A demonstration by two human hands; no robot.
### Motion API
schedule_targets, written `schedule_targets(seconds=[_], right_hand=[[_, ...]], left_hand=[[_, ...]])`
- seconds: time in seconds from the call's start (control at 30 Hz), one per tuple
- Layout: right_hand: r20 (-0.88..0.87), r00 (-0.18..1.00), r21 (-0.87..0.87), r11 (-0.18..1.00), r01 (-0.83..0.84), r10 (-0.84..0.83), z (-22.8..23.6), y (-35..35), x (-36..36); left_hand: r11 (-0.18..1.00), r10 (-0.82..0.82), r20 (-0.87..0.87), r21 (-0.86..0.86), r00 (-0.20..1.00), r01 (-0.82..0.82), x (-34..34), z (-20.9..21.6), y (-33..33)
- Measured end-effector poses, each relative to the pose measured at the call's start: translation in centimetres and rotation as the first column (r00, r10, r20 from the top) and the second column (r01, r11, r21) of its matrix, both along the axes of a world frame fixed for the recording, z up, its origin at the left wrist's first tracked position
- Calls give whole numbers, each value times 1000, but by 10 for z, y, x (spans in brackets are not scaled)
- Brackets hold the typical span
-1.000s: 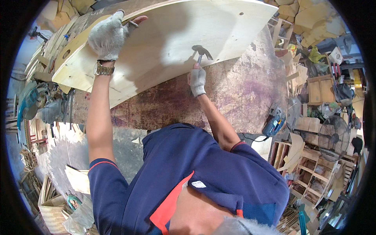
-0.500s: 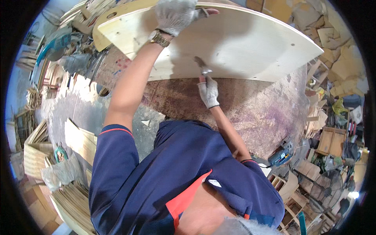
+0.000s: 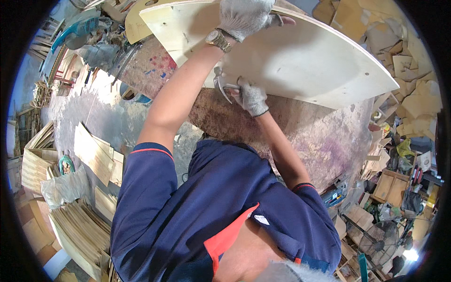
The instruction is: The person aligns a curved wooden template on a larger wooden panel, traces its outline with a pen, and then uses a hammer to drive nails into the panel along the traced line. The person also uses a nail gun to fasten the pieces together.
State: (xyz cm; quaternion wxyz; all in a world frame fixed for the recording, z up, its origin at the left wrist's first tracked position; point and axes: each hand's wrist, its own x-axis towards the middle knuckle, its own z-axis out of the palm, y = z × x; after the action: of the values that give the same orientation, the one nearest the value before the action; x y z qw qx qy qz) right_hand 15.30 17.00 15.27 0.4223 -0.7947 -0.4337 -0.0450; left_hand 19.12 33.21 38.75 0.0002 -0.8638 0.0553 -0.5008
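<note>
A large pale plywood panel (image 3: 300,61) with a curved upper edge stands tilted in front of me. My left hand (image 3: 245,19), in a knitted glove, grips its upper edge, thumb on the near face and the other fingers hidden behind. In my right hand (image 3: 252,97), also gloved, is a claw hammer (image 3: 220,85), gripped close to its metal head. The hammer head lies by the panel's lower edge, left of that hand; whether it touches the panel I cannot tell. A watch (image 3: 218,40) circles my left wrist.
Beneath the panel is a stained work surface (image 3: 319,136). A blue circular saw (image 3: 77,35) lies at the far left, and a blue power tool (image 3: 334,192) sits right of my right arm. Stacked wood strips (image 3: 80,235) stand at the near left; a fan (image 3: 379,237) stands at the near right.
My right hand and the hammer have swung left and the hammer has turned, its head now pointing left. The panel and my left hand appear shifted right as the whole view moved.
</note>
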Motion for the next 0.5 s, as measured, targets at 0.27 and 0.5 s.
schedule_targets(seconds=[0.27, 0.5], right_hand=[[144, 989, -340, 940, 30, 20, -14, -4, 11], [-41, 964, -598, 766, -236, 264, -59, -3, -16]], left_hand=[[999, 33, -42, -9, 999, -33, 2, -4, 0], [996, 93, 40, 13, 995, -93, 8, -15, -1]])
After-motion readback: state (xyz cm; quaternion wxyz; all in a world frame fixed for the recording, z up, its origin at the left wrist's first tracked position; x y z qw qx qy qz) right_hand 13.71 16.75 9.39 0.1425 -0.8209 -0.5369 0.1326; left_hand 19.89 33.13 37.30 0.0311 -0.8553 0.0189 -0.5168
